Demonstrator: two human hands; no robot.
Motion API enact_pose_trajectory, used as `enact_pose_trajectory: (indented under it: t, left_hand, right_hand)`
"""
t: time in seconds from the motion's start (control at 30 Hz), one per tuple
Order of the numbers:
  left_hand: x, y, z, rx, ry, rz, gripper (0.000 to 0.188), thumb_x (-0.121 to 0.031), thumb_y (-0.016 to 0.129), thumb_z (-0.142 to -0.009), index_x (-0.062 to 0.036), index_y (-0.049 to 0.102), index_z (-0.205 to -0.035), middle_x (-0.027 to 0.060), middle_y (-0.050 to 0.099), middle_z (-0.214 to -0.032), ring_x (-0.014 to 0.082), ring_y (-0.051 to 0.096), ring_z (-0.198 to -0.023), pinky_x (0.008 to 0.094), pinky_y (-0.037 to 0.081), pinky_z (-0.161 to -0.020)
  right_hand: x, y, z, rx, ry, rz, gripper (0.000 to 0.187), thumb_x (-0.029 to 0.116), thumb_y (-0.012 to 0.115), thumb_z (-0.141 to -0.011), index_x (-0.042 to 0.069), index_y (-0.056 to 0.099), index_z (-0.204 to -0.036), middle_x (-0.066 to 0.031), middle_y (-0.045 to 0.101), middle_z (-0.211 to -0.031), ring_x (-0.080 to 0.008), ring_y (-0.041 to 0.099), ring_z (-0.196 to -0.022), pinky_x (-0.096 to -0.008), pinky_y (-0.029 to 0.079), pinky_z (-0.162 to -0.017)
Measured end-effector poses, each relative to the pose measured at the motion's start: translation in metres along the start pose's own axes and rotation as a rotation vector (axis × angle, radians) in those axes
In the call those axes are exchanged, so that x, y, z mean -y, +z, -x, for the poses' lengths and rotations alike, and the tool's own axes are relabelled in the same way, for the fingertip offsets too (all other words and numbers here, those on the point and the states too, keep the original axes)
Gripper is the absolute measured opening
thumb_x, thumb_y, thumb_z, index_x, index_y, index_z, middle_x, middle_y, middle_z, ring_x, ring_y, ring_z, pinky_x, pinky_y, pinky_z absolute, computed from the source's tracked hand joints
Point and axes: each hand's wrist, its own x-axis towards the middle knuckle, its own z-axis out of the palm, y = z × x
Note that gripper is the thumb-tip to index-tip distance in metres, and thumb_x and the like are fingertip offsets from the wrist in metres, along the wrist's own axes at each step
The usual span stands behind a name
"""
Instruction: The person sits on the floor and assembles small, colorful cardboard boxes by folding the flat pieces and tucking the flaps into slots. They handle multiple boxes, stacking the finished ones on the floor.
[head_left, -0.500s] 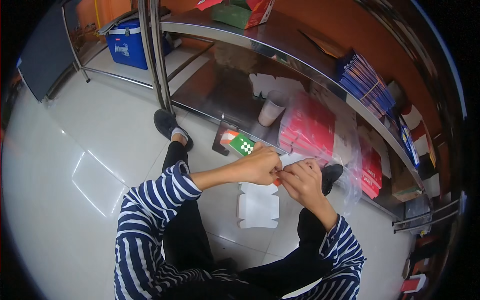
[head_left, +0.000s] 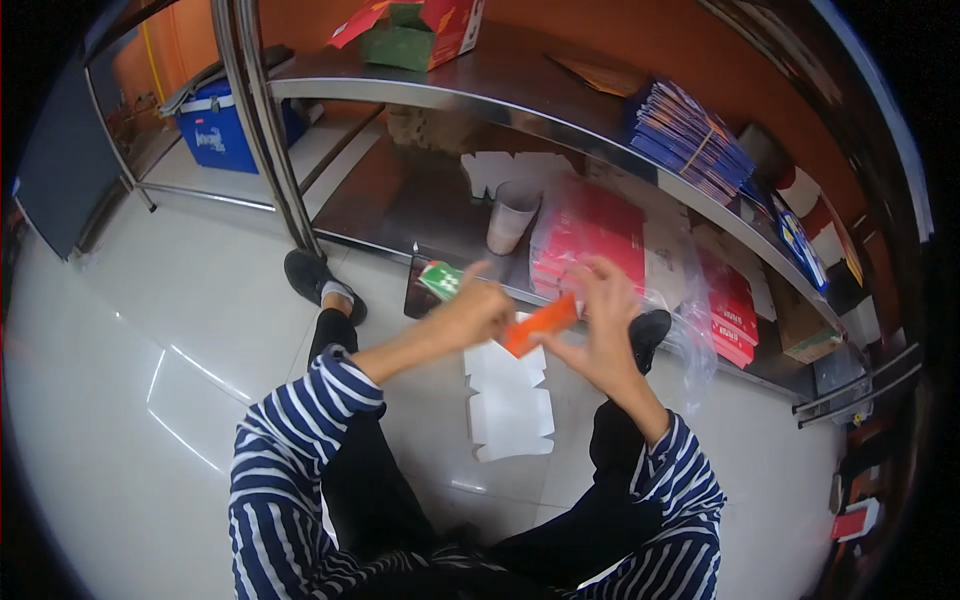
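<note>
A small paperboard carton shows a bright orange panel [head_left: 545, 325] between my hands, and a green, white-patterned part [head_left: 440, 280] sticks out beyond my left hand. Whether the two parts are joined is hidden by that hand. My left hand [head_left: 482, 312], blurred, is closed on the carton with the thumb side up. On the orange panel's other end is my right hand [head_left: 602, 318], its thumb below and its curled fingers above. Beneath them, a white die-cut carton blank [head_left: 510, 412] lies unfolded on the floor between my legs.
Ahead stands a metal shelf rack [head_left: 400, 92]. Its low shelf bears a plastic cup [head_left: 512, 218] and red packs [head_left: 595, 240] in clear plastic. Bundled blue booklets [head_left: 690, 140] and a red-green box [head_left: 420, 35] sit above. A blue cooler [head_left: 215, 135] stands left; a dark phone-like slab [head_left: 420, 290] lies near the shelf.
My hands have moved apart, and the orange panel now shows between them. My right hand's fingers have spread. The view has shifted, so the shelf appears further left.
</note>
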Motion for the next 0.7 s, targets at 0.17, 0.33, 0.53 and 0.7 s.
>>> enact_pose_trajectory:
  t: [0.17, 0.33, 0.53, 0.7]
  left_hand:
    - [0.037, -0.038, 0.006, 0.171, -0.041, 0.530, 0.022, -0.012, 0.074, -0.067, -0.0043, 0.067, -0.087, 0.0083, 0.066, -0.084, 0.0184, 0.061, -0.079, 0.0352, 0.037, -0.094]
    - [0.017, -0.046, 0.011, 0.190, -0.308, 0.863, 0.033, -0.007, 0.073, -0.070, -0.0004, 0.064, -0.101, 0.0050, 0.066, -0.097, 0.0116, 0.059, -0.082, 0.0266, 0.042, -0.086]
    - [0.037, -0.031, 0.005, -0.015, -0.367, 1.074, 0.046, -0.001, 0.070, -0.071, -0.0020, 0.053, -0.113, 0.0045, 0.060, -0.100, 0.0147, 0.053, -0.100, 0.0290, 0.040, -0.089]
    - [0.031, -0.006, -0.003, -0.810, -0.072, 0.452, 0.072, -0.023, 0.076, -0.061, -0.0070, 0.042, -0.122, 0.0114, 0.041, -0.126, 0.0285, 0.033, -0.119, 0.0430, 0.021, -0.100]
  right_hand:
    - [-0.028, -0.019, -0.005, -0.274, 0.050, -0.200, 0.060, 0.021, 0.066, -0.077, 0.001, 0.038, -0.127, -0.0149, 0.039, -0.127, -0.0282, 0.037, -0.118, -0.0372, 0.028, -0.099]
    - [-0.028, -0.013, 0.004, 0.032, 0.501, -1.232, 0.058, 0.021, 0.064, -0.081, -0.001, 0.038, -0.128, -0.0113, 0.044, -0.125, -0.0197, 0.040, -0.118, -0.0301, 0.030, -0.099]
    - [-0.027, -0.020, 0.003, 0.104, 0.429, -1.308, 0.047, 0.008, 0.064, -0.080, -0.002, 0.043, -0.121, -0.0079, 0.054, -0.114, -0.0153, 0.051, -0.104, -0.0258, 0.041, -0.086]
    - [-0.036, -0.008, 0.004, 0.107, 0.269, -0.899, 0.036, 0.004, 0.067, -0.077, -0.001, 0.053, -0.109, -0.0086, 0.060, -0.103, -0.0120, 0.057, -0.093, -0.0240, 0.046, -0.076]
